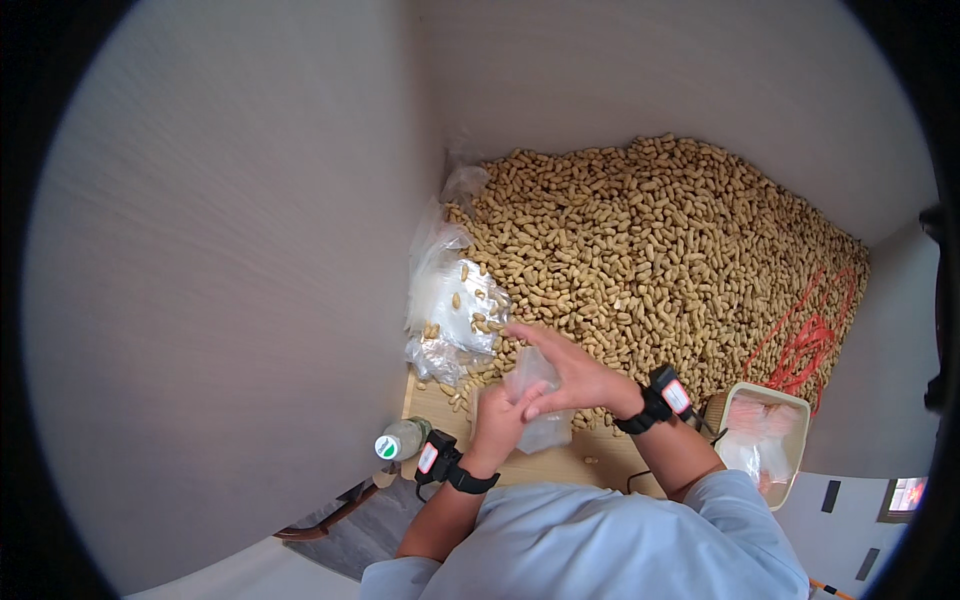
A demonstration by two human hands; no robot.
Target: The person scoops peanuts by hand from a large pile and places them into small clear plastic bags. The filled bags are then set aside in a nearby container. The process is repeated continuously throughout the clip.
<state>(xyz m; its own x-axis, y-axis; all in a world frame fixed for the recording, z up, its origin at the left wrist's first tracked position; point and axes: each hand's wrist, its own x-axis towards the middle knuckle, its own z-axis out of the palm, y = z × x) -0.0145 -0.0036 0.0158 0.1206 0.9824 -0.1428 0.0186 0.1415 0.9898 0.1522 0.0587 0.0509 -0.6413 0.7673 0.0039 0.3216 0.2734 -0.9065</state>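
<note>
A clear plastic bag hangs in front of me, just above the wooden table's near edge. My left hand is closed around the bag's left side. Across its upper part reaches my right hand, fingers stretched forward and thumb apart, with the thumb near my left fingers. Part of the bag shows between that thumb and forefinger. Beyond both hands spreads a large heap of unshelled peanuts. To the left of my right fingertips lies a stack of clear plastic bags with several loose peanuts on top.
A capped bottle stands at the table's left edge. On the right sits a cream basket holding plastic-wrapped pinkish contents; red string lies tangled on the peanuts behind it. Tall grey panels enclose the left and far sides.
</note>
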